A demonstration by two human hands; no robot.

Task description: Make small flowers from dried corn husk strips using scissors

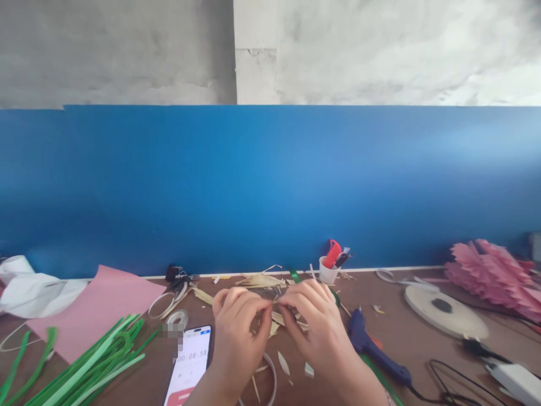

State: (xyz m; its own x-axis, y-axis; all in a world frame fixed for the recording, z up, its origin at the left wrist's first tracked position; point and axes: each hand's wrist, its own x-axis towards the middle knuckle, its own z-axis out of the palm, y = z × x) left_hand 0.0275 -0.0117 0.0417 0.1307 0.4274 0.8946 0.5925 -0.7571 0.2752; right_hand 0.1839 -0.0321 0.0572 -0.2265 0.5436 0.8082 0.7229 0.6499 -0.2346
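Observation:
My left hand [244, 322] and my right hand [315, 318] are raised over the middle of the table, fingertips pinched and almost meeting. Whatever thin piece lies between them is too small and hidden to name. Dry straw-coloured husk strips [260, 280] are scattered behind and below the fingers. Below my right hand lie a pale leaf-shaped piece [283, 363] and a small whitish scrap [309, 370]. A white ring-like strip [274, 379] curves out from beside my left wrist. Close to my left forearm, a phone [189, 363] displays a running-style time readout.
Green fuzzy stems [97, 361] and a pink sheet [101, 307] occupy the left. Behind stands a white cup [328, 272] of tools. To the right are a blue glue gun [376, 349], a round cream disc [446, 313], black cables and pink pleated paper [492, 276]. A blue partition [270, 186] backs the table.

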